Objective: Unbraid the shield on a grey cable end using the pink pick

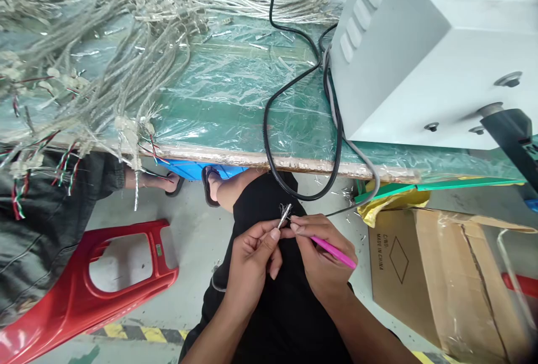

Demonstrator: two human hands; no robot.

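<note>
Above my lap, my left hand (257, 247) pinches a thin cable whose frayed silvery end (285, 213) sticks up past the thumb and forefinger. Loose fine wire strands splay from that tip. My right hand (323, 249) is closed like a pen grip around a slim tool with a pink handle (334, 252); its working tip, close beside the cable end, is too small to make out. Both hands' fingertips nearly meet there. Most of the held cable is hidden by my left hand.
Bundles of clear-sheathed braided cables (138, 33) cover the left of the plastic-wrapped green table (227, 95). A black cord (269, 128) loops over its edge. At right stand a white machine (403, 61) and a cardboard box (420, 274). A red stool (79, 285) and another person's leg (63, 201) are at left.
</note>
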